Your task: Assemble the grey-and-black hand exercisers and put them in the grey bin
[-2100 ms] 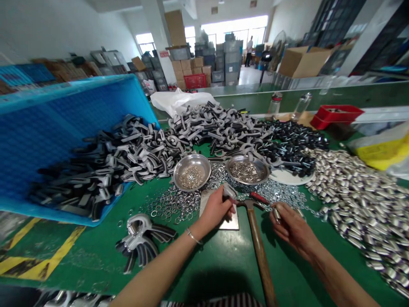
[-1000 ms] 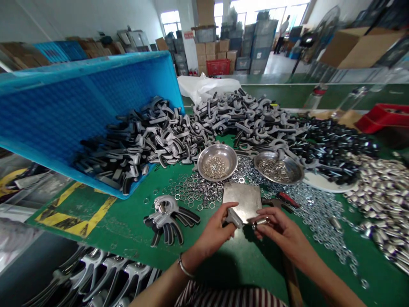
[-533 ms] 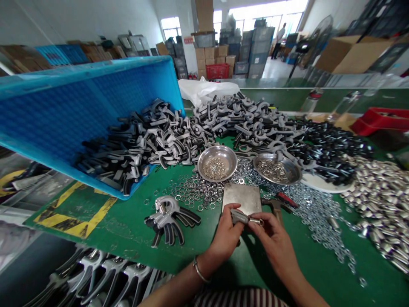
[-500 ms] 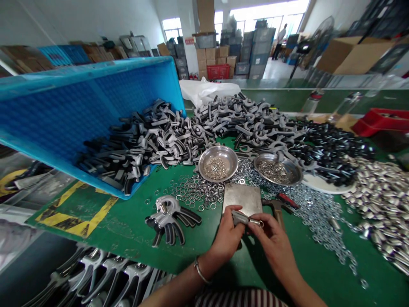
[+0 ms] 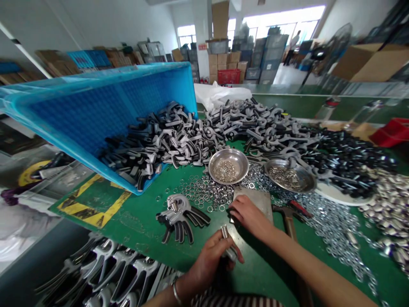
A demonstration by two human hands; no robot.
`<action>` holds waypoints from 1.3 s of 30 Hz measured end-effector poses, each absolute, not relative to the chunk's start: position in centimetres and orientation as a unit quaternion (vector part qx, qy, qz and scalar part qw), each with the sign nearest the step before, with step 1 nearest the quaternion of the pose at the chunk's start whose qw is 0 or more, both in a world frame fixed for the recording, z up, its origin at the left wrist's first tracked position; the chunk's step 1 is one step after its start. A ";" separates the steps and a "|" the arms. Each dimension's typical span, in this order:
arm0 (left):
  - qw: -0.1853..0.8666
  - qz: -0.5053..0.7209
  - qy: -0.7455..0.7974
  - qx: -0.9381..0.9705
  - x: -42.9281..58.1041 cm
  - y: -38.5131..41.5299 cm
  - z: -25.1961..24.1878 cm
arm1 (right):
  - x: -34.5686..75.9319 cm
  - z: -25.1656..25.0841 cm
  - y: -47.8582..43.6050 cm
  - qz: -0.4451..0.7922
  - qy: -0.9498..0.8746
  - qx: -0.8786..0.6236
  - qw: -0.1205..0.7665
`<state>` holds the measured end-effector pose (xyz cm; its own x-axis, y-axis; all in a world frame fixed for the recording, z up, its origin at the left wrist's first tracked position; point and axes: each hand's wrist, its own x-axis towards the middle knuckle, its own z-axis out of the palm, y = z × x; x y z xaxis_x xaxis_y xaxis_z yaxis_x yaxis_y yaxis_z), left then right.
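Observation:
My left hand (image 5: 211,258) is closed around a grey handle with a coil spring (image 5: 224,231) standing up from it, low over the near table edge. Most of the handle is hidden by the fingers. My right hand (image 5: 247,215) is over the left side of a flat metal plate (image 5: 260,198), its fingers bent together and pointing down; whatever is in them is hidden. Just beyond these fingers lie loose metal rings (image 5: 200,194). Left of the hands is a small pile of grey and black handles with springs (image 5: 179,217).
A tipped blue crate (image 5: 128,91) spills grey handles (image 5: 179,143). Two steel bowls (image 5: 228,166) (image 5: 289,175) hold small metal parts. A hammer (image 5: 289,221) lies right of the plate, near spread nuts (image 5: 332,230) and shiny metal parts (image 5: 394,217). Finished-looking grips (image 5: 105,268) lie lower left.
My hands have parted. The left hand has drawn back toward me with the handle and spring, and the right hand has moved forward and left onto the metal plate. The view has shifted left.

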<state>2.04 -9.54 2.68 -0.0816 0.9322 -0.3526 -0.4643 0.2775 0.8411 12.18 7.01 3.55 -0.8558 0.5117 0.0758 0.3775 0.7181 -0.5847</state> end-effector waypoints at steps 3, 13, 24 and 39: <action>0.583 0.555 0.527 0.273 0.9 -9.4 2.7 | 9.0 2.4 7.9 0.260 -0.928 -0.242 0.110; 0.320 0.586 0.607 0.431 0.2 -3.3 5.0 | 14.9 4.0 5.7 0.616 -0.671 -0.332 0.246; 0.278 0.488 0.680 0.472 4.2 -1.5 4.5 | 17.1 3.6 3.6 0.823 -0.384 -0.314 0.276; 0.356 0.515 0.632 0.456 4.6 -1.8 6.3 | 20.6 4.7 3.9 0.208 -0.911 -0.237 0.267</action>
